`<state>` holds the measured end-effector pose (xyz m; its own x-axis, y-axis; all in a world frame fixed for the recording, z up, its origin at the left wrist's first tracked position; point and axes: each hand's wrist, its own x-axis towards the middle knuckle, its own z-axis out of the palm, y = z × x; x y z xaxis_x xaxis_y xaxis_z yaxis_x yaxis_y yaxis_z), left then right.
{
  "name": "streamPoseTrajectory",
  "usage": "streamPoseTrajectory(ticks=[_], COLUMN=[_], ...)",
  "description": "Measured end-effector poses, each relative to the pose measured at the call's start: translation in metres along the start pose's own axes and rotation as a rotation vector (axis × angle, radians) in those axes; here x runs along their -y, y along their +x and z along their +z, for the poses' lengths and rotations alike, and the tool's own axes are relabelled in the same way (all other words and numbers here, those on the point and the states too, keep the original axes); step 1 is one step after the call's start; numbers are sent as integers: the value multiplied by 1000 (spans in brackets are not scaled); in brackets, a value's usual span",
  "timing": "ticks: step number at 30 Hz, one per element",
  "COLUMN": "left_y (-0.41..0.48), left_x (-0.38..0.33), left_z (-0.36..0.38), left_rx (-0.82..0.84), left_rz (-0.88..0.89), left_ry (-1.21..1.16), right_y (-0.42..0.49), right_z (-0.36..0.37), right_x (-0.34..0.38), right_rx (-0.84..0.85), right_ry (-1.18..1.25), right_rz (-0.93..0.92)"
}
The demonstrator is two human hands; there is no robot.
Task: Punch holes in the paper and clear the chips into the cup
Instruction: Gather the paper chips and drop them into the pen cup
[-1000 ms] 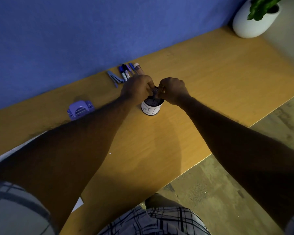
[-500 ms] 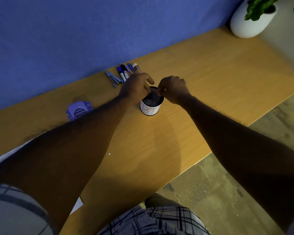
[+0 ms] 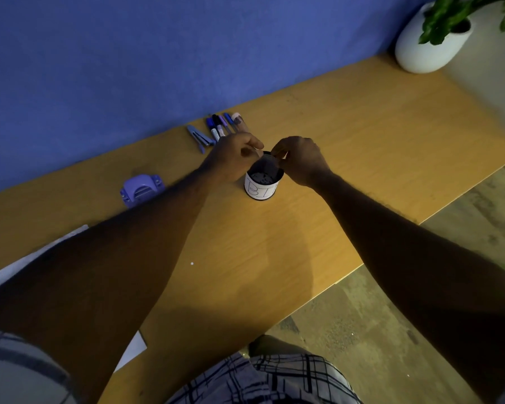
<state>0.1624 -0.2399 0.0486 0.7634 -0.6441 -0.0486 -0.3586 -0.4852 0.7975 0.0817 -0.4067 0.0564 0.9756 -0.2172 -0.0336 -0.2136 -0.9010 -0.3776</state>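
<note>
The paper [image 3: 41, 253] lies mostly under the left arm [image 3: 114, 272], and the left picture edge cuts it off. The left grip [image 3: 234, 158] covers the left side of the cup [image 3: 263, 189] and the near ends of the pens [image 3: 219, 125]. The writing on the cup bends out of sight on the right. Inside the cup it is too dark to tell what is there. The right grip [image 3: 300, 161] curls its fingers at the far rim, but any bit between them is too small to see. A tiny white dot [image 3: 192, 263] on the tabletop [image 3: 347, 147] is too small to name. The plant pot [image 3: 426, 51] is cut off at the top.
</note>
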Motion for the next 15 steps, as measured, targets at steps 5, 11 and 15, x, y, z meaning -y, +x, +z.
streamPoseTrajectory(ticks=[5,11,15], left_y=[-30,-83,-121], left_x=[12,43,74], left_z=[-10,-23,-34], left_rx=[10,17,68], left_rz=[-80,-225,-250], left_ry=[-166,-266,-123], right_y=[-18,-57,-76], right_z=[9,47,79], right_x=[17,50,71], right_rx=[-134,23,174], right_ry=[37,142,131], right_rz=[-111,-239,-225])
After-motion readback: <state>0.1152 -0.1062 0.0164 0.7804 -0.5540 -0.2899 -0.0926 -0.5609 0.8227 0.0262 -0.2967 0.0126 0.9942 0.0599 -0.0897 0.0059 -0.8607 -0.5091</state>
